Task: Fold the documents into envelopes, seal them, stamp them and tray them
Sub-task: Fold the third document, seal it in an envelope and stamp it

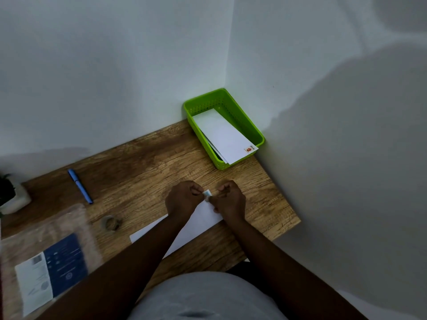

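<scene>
A white envelope [198, 224] lies slantwise on the wooden desk [143, 162], partly under my forearms. Above its far right corner, my left hand [182, 199] and my right hand [230, 199] meet, fingers curled, and pinch a small bluish stamp [207, 194] between their fingertips. The stamp sits at the envelope's corner; whether it touches the paper I cannot tell. A green plastic tray [251, 128] stands in the far right corner against the walls, with stamped white envelopes [221, 132] stacked in it.
A blue pen [80, 186] lies at the far left. A roll of clear tape [110, 222] sits left of the envelope. A clear plastic sleeve with a blue and white document [50, 269] lies near left. A small potted plant [10, 195] stands at the left edge.
</scene>
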